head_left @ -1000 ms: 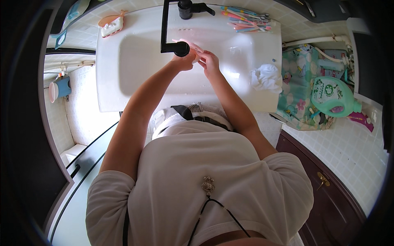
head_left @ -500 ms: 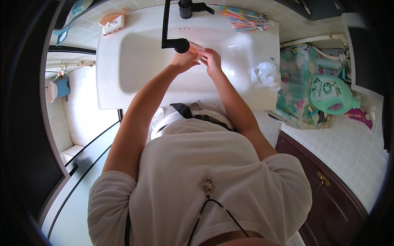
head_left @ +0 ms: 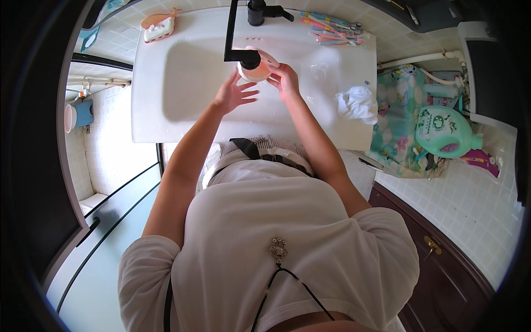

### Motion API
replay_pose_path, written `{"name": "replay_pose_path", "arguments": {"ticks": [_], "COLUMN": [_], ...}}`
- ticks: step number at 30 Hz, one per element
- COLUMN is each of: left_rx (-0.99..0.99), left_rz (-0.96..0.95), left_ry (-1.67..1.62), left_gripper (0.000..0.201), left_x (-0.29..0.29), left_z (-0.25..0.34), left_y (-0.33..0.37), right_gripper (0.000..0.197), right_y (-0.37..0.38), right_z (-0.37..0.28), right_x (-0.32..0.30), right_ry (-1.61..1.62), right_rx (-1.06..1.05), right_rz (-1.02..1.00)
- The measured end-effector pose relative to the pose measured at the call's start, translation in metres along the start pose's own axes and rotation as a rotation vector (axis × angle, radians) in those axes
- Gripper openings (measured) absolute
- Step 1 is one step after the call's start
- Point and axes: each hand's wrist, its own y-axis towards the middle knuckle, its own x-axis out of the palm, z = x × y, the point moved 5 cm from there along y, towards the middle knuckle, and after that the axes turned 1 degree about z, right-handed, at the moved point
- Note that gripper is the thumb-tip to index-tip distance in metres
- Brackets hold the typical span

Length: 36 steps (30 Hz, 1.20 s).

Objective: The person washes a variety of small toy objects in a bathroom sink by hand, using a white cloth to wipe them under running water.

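Over the white sink, a pale pink cup is tilted so that its round mouth shows. The end of the black faucet hides part of its rim. My right hand holds the cup by its right side, fingers wrapped against it. At the cup's left, my left hand is open with its fingers spread, the upper fingers close to the cup wall. Whether they touch it I cannot tell.
A bar of soap in an orange dish sits at the far left corner. Several toothbrushes lie at the far right. A crumpled white cloth rests on the right rim, near a green detergent jug.
My left hand has come off the cup, moving left and toward me, and its fingers have spread. The cup has turned so its mouth now shows. My right hand stays on it.
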Motion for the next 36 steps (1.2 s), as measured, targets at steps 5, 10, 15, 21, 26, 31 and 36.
{"name": "replay_pose_path", "arguments": {"ticks": [5, 10, 15, 21, 26, 31, 36], "left_rx": [0.111, 0.085, 0.199, 0.14, 0.112, 0.146, 0.172], "left_rz": [-0.202, -0.11, -0.056, -0.077, 0.194, 0.261, 0.271], "left_ry": [-0.491, -0.508, -0.467, -0.428, -0.106, 0.062, -0.022], "left_gripper": [0.064, 0.055, 0.063, 0.064, 0.075, 0.077, 0.076], "left_x": [0.031, 0.027, 0.024, 0.017, 0.014, -0.01, 0.002], "left_z": [0.018, 0.019, 0.024, 0.016, 0.01, 0.018, 0.014], "left_y": [0.006, 0.017, 0.022, 0.028, 0.023, 0.011, 0.015], "right_gripper": [0.024, 0.041, 0.049, 0.038, 0.051, 0.067, 0.047], "right_y": [-0.008, -0.022, -0.067, -0.067, -0.019, -0.039, -0.014], "right_z": [-0.006, -0.019, -0.045, -0.032, -0.014, -0.015, 0.004], "right_x": [0.002, 0.003, 0.001, 0.06, 0.074, 0.091, 0.075], "right_ry": [0.019, -0.226, -0.782, -1.112, -1.279, -1.11, -1.083], "right_rx": [0.079, 0.01, -1.03, -1.011, -0.171, -0.285, -0.138], "right_rz": [-0.129, -0.11, 0.38, -0.125, -0.304, -0.456, -0.663]}}
